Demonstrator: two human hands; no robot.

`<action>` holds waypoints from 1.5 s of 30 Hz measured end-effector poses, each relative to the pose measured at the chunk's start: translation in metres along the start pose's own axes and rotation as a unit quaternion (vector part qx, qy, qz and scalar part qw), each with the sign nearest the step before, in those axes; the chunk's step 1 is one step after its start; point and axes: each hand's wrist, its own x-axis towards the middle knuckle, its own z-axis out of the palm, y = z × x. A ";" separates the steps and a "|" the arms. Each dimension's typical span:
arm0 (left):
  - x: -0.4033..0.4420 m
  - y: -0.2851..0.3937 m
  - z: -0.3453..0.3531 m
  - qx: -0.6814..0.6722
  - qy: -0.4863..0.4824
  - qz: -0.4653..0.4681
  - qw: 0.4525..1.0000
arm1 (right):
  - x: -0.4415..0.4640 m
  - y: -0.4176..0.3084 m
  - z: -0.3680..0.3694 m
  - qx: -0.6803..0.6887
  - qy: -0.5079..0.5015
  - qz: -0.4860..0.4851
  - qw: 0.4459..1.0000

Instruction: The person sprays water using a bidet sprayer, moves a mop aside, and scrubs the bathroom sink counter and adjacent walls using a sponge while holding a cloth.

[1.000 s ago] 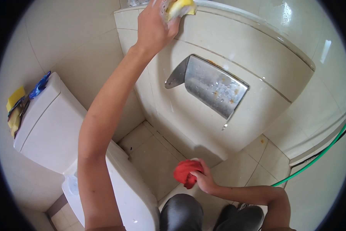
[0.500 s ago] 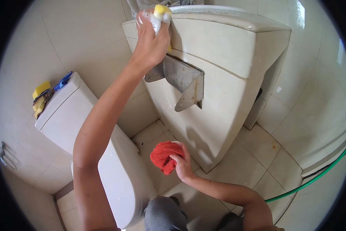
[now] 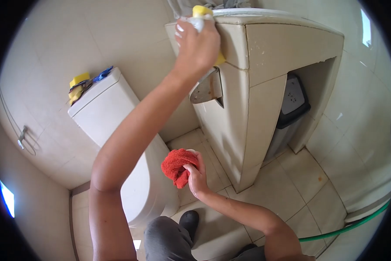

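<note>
My left hand point(image 3: 198, 47) is raised against the end of the tiled counter point(image 3: 271, 50), closed around a yellow sponge point(image 3: 201, 11) covered in white foam. Part of the sponge shows below the hand, by the counter's side. Just beneath it, a metal holder point(image 3: 209, 87) with rusty spots is fixed to the tiled side, partly hidden by my wrist. Lower down, in front of my knees, my right hand point(image 3: 197, 176) grips a bunched red cloth point(image 3: 176, 166) over the floor.
A white toilet point(image 3: 112, 102) stands on the left, with a yellow sponge point(image 3: 79, 79) and a blue item point(image 3: 102, 74) on its tank. A lidded bin point(image 3: 293, 98) sits in the counter's recess. A green hose point(image 3: 356, 224) runs along the lower right. Grey cloth point(image 3: 236, 4) lies by the basin.
The view has swung right around the counter, bringing its recess and the bin into sight. My left hand, with the sponge, is now at the counter's near corner. My right hand still holds the red cloth.
</note>
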 end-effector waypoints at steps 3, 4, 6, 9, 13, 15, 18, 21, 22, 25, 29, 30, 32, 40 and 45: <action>-0.029 0.010 0.002 -0.004 -0.002 0.091 0.996 | -0.006 0.008 -0.002 -0.001 -0.013 0.010 1.000; -0.036 0.008 0.006 0.024 0.019 0.130 0.991 | -0.008 0.012 -0.004 -0.011 -0.018 0.010 1.000; -0.048 -0.002 0.014 0.081 0.061 0.209 0.973 | -0.010 0.021 -0.008 -0.032 -0.031 0.007 0.999; -0.072 -0.007 0.027 0.119 0.106 0.268 0.950 | -0.017 0.030 -0.005 -0.006 0.011 0.047 0.999; -0.097 -0.018 0.033 0.147 0.135 0.269 0.942 | -0.008 0.086 -0.036 -0.002 -0.099 0.136 0.986; -0.105 -0.029 0.033 0.193 0.132 0.309 0.922 | 0.005 0.105 -0.044 0.046 -0.192 0.081 0.977; -0.130 -0.041 0.028 0.074 0.093 0.309 0.944 | 0.005 0.097 -0.047 0.063 -0.247 0.017 0.967; -0.130 -0.046 -0.001 0.089 0.066 0.372 0.922 | -0.018 0.059 -0.028 -0.029 -0.068 0.046 0.996; -0.128 -0.045 -0.015 0.090 0.064 0.405 0.908 | -0.029 0.045 -0.017 -0.063 0.029 0.056 0.996; -0.084 -0.058 -0.044 0.064 0.185 0.387 0.901 | -0.029 0.037 -0.021 -0.121 0.041 0.053 0.990; -0.027 -0.088 -0.046 -0.066 0.224 0.219 0.947 | -0.032 0.045 -0.042 -0.142 0.066 0.075 0.985; -0.018 -0.096 -0.044 -0.095 0.228 0.175 0.953 | -0.035 0.045 -0.045 -0.152 0.079 0.072 0.982; -0.006 -0.118 -0.031 -0.103 0.198 0.232 0.947 | -0.036 0.047 -0.054 -0.166 0.100 0.068 0.979; -0.028 -0.137 0.003 -0.079 0.184 0.295 0.934 | -0.039 0.056 -0.092 -0.211 0.149 0.058 0.964; -0.047 -0.147 0.015 -0.122 0.206 0.258 0.936 | -0.037 0.046 -0.085 -0.203 0.183 0.089 0.958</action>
